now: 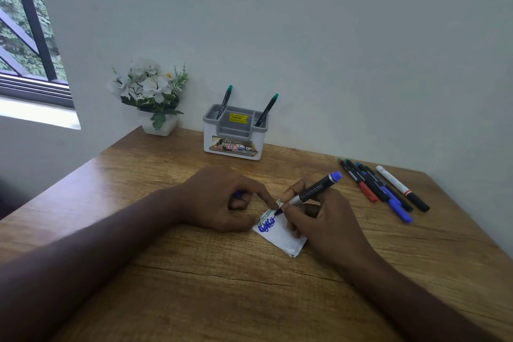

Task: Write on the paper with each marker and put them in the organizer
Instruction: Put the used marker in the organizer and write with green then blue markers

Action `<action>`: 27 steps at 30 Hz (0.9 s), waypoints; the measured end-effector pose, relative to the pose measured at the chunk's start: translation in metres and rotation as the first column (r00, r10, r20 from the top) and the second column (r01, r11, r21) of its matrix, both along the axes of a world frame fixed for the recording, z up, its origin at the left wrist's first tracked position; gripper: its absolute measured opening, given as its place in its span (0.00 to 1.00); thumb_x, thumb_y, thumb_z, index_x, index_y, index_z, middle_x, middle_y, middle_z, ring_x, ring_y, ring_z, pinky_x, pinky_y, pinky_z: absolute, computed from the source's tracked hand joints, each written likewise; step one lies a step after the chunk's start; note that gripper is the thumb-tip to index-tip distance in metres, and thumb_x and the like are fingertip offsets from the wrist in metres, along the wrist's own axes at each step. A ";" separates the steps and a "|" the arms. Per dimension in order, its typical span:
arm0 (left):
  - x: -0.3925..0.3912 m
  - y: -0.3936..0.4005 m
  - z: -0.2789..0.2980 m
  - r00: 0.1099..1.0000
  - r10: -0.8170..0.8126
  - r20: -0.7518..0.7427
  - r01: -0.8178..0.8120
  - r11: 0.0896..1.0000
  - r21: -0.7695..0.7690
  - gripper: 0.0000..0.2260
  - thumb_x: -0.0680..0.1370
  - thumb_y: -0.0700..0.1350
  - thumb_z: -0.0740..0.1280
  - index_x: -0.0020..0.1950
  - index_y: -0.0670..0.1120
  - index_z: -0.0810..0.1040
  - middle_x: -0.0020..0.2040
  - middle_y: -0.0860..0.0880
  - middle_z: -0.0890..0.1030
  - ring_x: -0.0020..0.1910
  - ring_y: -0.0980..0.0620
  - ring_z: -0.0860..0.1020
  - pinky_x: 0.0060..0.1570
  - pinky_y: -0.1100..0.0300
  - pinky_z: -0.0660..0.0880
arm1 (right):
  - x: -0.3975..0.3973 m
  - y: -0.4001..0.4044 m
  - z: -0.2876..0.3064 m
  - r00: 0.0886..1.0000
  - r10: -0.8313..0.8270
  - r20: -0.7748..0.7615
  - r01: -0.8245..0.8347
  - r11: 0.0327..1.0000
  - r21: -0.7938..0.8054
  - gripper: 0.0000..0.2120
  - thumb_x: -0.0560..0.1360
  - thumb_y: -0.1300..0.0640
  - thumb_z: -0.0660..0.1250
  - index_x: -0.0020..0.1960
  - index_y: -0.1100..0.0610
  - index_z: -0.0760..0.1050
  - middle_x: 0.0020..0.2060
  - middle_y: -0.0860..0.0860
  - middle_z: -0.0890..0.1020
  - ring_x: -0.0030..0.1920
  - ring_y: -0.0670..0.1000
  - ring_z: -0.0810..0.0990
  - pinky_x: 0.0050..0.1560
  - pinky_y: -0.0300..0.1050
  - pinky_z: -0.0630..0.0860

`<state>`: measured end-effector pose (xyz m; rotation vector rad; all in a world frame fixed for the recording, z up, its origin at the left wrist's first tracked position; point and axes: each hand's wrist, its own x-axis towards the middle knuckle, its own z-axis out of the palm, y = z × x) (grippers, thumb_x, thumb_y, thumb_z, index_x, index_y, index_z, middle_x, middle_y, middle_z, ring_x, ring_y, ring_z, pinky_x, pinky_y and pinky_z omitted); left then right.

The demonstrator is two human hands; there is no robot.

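My right hand [324,219] grips a black marker with a blue end [313,191], its tip touching a small white paper [280,233] on the wooden desk. The paper carries green and blue scribbles. My left hand [219,197] presses a fingertip on the paper's top edge while its curled fingers hold a blue cap [239,194]. The grey and white organizer [234,133] stands by the wall with two green-ended markers [224,101] upright in it. Several loose markers [380,189] lie at the right of the desk.
A white pot of artificial white flowers [151,94] stands left of the organizer against the wall. A window [25,30] is at the far left. The desk's right edge [466,219] runs close behind the loose markers.
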<state>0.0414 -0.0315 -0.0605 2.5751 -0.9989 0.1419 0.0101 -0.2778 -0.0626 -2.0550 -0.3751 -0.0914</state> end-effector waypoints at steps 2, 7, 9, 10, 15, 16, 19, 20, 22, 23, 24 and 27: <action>0.000 0.000 0.000 1.000 0.005 0.002 -0.005 1.000 0.000 0.18 0.78 0.60 0.71 0.68 0.67 0.77 0.33 0.54 0.76 0.35 0.54 0.76 0.34 0.56 0.71 | 0.000 0.001 0.000 1.000 0.003 0.012 -0.003 1.000 -0.016 0.02 0.77 0.59 0.73 0.47 0.53 0.84 0.37 0.48 0.88 0.33 0.45 0.86 0.34 0.37 0.81; 0.000 0.000 0.000 1.000 0.000 -0.002 0.000 1.000 -0.008 0.18 0.78 0.58 0.72 0.67 0.67 0.77 0.33 0.53 0.77 0.34 0.54 0.76 0.35 0.54 0.72 | -0.001 0.002 0.000 1.000 -0.007 0.006 0.007 1.000 -0.021 0.02 0.76 0.57 0.74 0.46 0.50 0.84 0.39 0.45 0.88 0.35 0.45 0.86 0.35 0.38 0.82; -0.001 0.000 0.000 1.000 0.004 -0.005 -0.004 1.000 -0.012 0.18 0.78 0.58 0.72 0.67 0.67 0.77 0.33 0.52 0.77 0.34 0.54 0.76 0.35 0.55 0.71 | -0.001 0.001 -0.001 1.000 -0.016 0.006 0.016 1.000 -0.021 0.02 0.76 0.56 0.75 0.47 0.50 0.84 0.38 0.46 0.88 0.35 0.46 0.86 0.36 0.40 0.84; 0.000 0.000 0.000 1.000 0.004 -0.011 -0.004 1.000 -0.015 0.18 0.78 0.58 0.72 0.67 0.67 0.77 0.33 0.53 0.77 0.35 0.53 0.76 0.34 0.55 0.71 | -0.001 0.002 0.000 0.999 -0.036 0.000 0.036 0.999 -0.006 0.02 0.76 0.56 0.75 0.48 0.49 0.83 0.38 0.47 0.88 0.34 0.47 0.87 0.36 0.42 0.85; 0.000 0.000 0.000 1.000 0.003 -0.028 -0.003 1.000 -0.004 0.18 0.78 0.59 0.71 0.68 0.66 0.76 0.33 0.53 0.76 0.34 0.54 0.76 0.34 0.57 0.70 | 0.000 0.002 -0.001 0.999 -0.044 0.005 0.044 0.999 -0.007 0.03 0.77 0.56 0.74 0.46 0.48 0.83 0.36 0.47 0.88 0.32 0.46 0.86 0.34 0.37 0.82; 0.000 0.000 0.000 1.000 0.003 -0.031 -0.003 1.000 -0.005 0.18 0.78 0.59 0.71 0.68 0.66 0.76 0.33 0.53 0.76 0.34 0.54 0.76 0.34 0.56 0.71 | 0.001 0.001 -0.001 0.999 -0.037 0.006 0.037 0.999 -0.007 0.02 0.76 0.56 0.74 0.46 0.49 0.84 0.37 0.47 0.88 0.33 0.46 0.86 0.34 0.39 0.83; -0.001 0.000 0.001 1.000 0.008 -0.021 -0.008 1.000 -0.009 0.19 0.77 0.57 0.72 0.67 0.66 0.76 0.34 0.53 0.77 0.35 0.53 0.76 0.35 0.52 0.73 | 0.002 0.001 -0.002 1.000 -0.014 0.006 0.014 1.000 -0.003 0.01 0.76 0.55 0.74 0.46 0.50 0.84 0.39 0.46 0.88 0.34 0.46 0.86 0.36 0.41 0.83; -0.001 0.000 0.000 1.000 0.010 -0.018 -0.011 1.000 -0.010 0.19 0.77 0.58 0.72 0.67 0.66 0.76 0.34 0.53 0.77 0.35 0.53 0.77 0.35 0.51 0.73 | 0.002 0.001 -0.002 1.000 -0.012 0.011 0.012 1.000 -0.002 0.01 0.76 0.55 0.75 0.47 0.49 0.84 0.39 0.45 0.88 0.34 0.46 0.86 0.36 0.41 0.83; -0.001 0.000 0.000 1.000 0.015 -0.020 -0.015 1.000 -0.007 0.19 0.77 0.58 0.72 0.68 0.66 0.76 0.34 0.53 0.77 0.35 0.54 0.77 0.35 0.51 0.73 | 0.001 0.000 -0.002 0.997 -0.063 0.041 0.062 0.998 0.006 0.03 0.76 0.56 0.75 0.45 0.48 0.83 0.37 0.40 0.87 0.35 0.42 0.86 0.36 0.37 0.82; 0.000 0.000 0.000 1.000 0.017 -0.019 -0.017 1.000 -0.004 0.19 0.77 0.59 0.72 0.68 0.66 0.76 0.34 0.53 0.77 0.35 0.54 0.76 0.35 0.51 0.73 | 0.001 -0.001 -0.003 0.994 -0.088 0.058 0.087 0.996 0.013 0.05 0.76 0.56 0.75 0.44 0.47 0.82 0.37 0.37 0.86 0.36 0.41 0.86 0.36 0.37 0.82; 0.000 0.000 0.000 1.000 0.019 -0.017 -0.019 1.000 0.000 0.19 0.77 0.59 0.72 0.68 0.66 0.76 0.34 0.54 0.77 0.35 0.55 0.76 0.35 0.51 0.73 | 0.002 -0.001 -0.003 0.993 -0.099 0.070 0.098 0.995 0.015 0.05 0.76 0.56 0.75 0.44 0.47 0.82 0.38 0.37 0.86 0.37 0.42 0.86 0.37 0.38 0.83; 0.000 0.000 0.000 1.000 0.016 -0.024 -0.016 1.000 -0.001 0.19 0.77 0.60 0.72 0.68 0.66 0.76 0.34 0.54 0.77 0.35 0.54 0.76 0.35 0.51 0.72 | 0.005 -0.002 -0.005 0.992 -0.110 0.067 0.112 0.994 -0.017 0.02 0.75 0.52 0.76 0.45 0.46 0.83 0.40 0.39 0.87 0.41 0.44 0.85 0.40 0.46 0.85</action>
